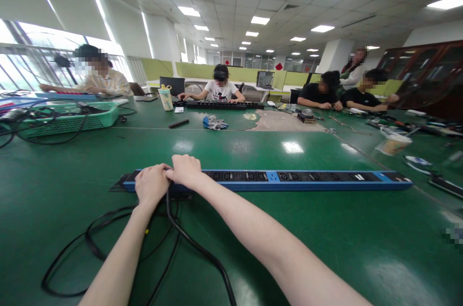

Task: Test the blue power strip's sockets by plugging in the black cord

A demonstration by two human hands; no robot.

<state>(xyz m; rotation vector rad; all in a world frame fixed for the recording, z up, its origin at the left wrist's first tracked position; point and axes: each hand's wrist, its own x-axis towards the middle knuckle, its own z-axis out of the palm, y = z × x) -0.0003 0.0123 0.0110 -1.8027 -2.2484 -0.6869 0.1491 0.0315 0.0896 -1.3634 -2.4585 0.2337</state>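
Note:
A long blue and black power strip (304,177) lies crosswise on the green table, with a row of sockets facing up. Both my hands are close together at its left part. My left hand (151,183) is closed over the strip, its fingertips hidden behind it. Beside it, my right hand (185,170) has its fingers curled and its thumb against a thick black power cord (195,243). That cord comes out between the hands and runs towards me; its plug end is hidden. Thinner black cables (68,243) loop on the table under and left of my left forearm.
A green basket (72,123) full of cables stands at the left. Blue-grey gloves (214,123), a dark bar (179,123) and a drink cup (166,99) lie or stand farther back. Another cup (396,143) is at the right. Several people sit around the table.

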